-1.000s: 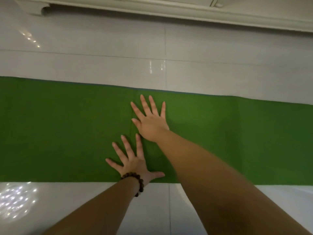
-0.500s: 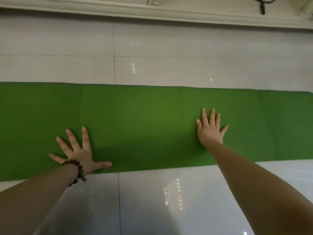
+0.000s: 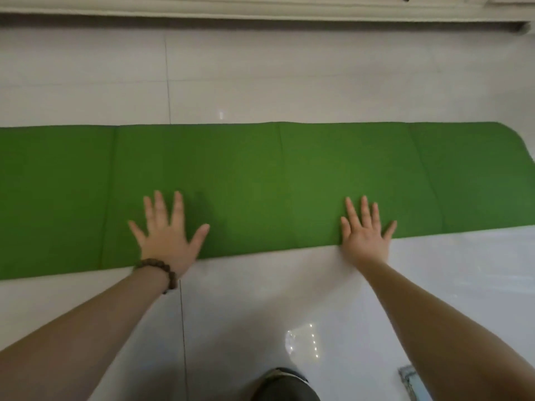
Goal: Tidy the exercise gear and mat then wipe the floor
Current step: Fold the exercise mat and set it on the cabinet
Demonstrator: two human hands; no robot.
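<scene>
On green mat (image 3: 260,183), both hands flat, fingers (image 3: 160,205) spread

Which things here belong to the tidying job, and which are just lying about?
Job:
green mat
left hand, flat on mat
right hand, flat on mat's near edge
tiled floor

Lying about:
bead bracelet
grey-blue object, unclear

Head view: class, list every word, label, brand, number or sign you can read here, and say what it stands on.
None: no readable text shows.
The green mat, the floor tiles and the bead bracelet show no print.
The grey object at the bottom edge is too blurred to tell.
</scene>
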